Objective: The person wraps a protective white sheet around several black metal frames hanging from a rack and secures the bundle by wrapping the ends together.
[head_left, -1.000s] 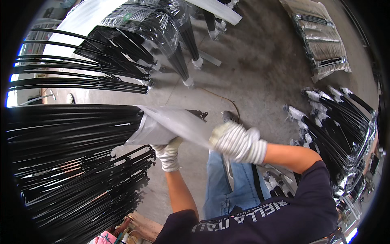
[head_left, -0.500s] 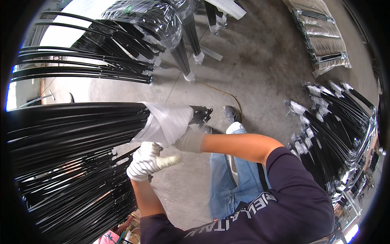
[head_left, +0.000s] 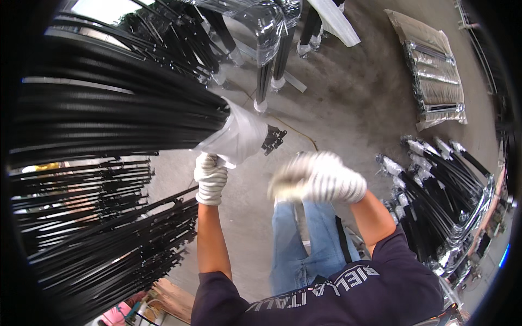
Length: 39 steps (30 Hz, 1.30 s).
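Note:
A thick bundle of long black metal bars (head_left: 130,117) reaches in from the left. Around its near end goes a white wrapping sheet (head_left: 242,133), and dark hinged bar ends (head_left: 273,140) stick out past it. My left hand (head_left: 210,179), in a striped white work glove, is closed on the sheet's loose lower edge, under the bundle. To the right, apart from the bundle, my right hand (head_left: 318,178) wears a like glove. Motion smears its fingers, and I make out nothing held in it.
More thin black bars (head_left: 119,255) are stacked at lower left. Film-wrapped black frames (head_left: 272,43) stand at the top. A wrapped flat package (head_left: 435,70) lies on the concrete floor (head_left: 353,92) at upper right. Black bars with wrapped ends (head_left: 435,190) lean at the right.
My right hand has come off the white sheet and swung right. The bundle's wrapped end sits higher and more tilted in view. My left hand has closed on the sheet's lower edge.

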Motion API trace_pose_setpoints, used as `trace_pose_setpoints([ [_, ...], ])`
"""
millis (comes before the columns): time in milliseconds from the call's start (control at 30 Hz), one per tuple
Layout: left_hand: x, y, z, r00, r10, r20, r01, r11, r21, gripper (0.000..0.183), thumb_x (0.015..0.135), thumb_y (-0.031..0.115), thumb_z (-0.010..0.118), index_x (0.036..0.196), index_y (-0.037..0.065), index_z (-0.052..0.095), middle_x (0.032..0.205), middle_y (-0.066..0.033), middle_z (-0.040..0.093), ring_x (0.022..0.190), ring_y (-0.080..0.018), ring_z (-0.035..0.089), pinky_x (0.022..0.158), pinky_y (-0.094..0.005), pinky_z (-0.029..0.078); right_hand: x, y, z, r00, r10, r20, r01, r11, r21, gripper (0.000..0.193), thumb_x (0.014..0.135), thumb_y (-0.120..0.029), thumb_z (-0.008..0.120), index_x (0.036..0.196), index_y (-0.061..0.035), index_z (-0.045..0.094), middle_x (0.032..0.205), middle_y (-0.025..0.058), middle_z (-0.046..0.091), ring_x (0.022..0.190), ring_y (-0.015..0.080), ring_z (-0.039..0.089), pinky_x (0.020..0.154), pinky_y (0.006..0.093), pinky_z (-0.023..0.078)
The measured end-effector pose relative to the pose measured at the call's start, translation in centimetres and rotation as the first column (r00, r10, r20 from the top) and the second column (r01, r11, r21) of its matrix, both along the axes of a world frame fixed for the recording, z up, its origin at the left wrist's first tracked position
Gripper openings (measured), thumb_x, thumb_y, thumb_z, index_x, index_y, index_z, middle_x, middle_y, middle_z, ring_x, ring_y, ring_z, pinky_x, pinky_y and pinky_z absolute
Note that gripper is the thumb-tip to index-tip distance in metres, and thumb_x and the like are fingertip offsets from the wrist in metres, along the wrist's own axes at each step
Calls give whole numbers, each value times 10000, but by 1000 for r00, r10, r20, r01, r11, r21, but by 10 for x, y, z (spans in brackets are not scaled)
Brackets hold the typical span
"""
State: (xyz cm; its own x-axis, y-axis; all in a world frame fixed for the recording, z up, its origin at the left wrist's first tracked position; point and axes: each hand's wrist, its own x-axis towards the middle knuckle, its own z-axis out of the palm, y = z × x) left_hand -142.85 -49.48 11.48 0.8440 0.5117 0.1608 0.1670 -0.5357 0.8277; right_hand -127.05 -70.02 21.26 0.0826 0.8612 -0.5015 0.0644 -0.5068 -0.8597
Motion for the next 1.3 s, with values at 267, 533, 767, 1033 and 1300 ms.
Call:
trace_pose_setpoints([
  [267,11,8,-15,985,-84,148,162,734,-659,527,634,-185,393,1105,-9,550,974,-57,615,869,-120,563,799,-242,444,33,95,-54,846,-119,-519,370,833,412,658,577,-101,819,1158,-74,512,1023,6,610,924,114,562,871,260,453],
  [533,39,36,-47,984,-65,166,158,747,-645,354,786,-14,533,1130,69,534,951,-88,634,868,-178,597,795,-275,465,29,88,-49,871,-182,-456,370,853,367,691,527,-127,847,1126,-47,511,993,9,607,910,91,550,786,246,470],
  [767,104,37,3,857,-512,58,468,820,330,272,845,143,501,1084,22,543,1006,-82,587,930,-228,549,879,-348,411,7,89,-20,927,-375,-28,368,888,276,681,535,-170,787,1139,-119,478,1056,48,550,993,162,508,908,318,417],
  [1033,121,29,-22,846,-513,147,529,768,-360,290,919,132,374,1179,20,438,1143,-60,473,1053,-167,446,899,-269,350,2,69,-63,154,-534,-832,968,249,19,279,873,-245,529,1083,-61,513,1078,72,539,1017,166,497,896,264,398],
  [1300,137,19,39,893,-449,20,375,768,520,289,796,158,479,1066,66,524,1031,-34,526,984,-170,487,886,-317,354,46,67,-121,319,11,-948,657,718,230,387,738,-77,590,1099,14,482,1079,73,552,1021,161,526,926,286,400],
])
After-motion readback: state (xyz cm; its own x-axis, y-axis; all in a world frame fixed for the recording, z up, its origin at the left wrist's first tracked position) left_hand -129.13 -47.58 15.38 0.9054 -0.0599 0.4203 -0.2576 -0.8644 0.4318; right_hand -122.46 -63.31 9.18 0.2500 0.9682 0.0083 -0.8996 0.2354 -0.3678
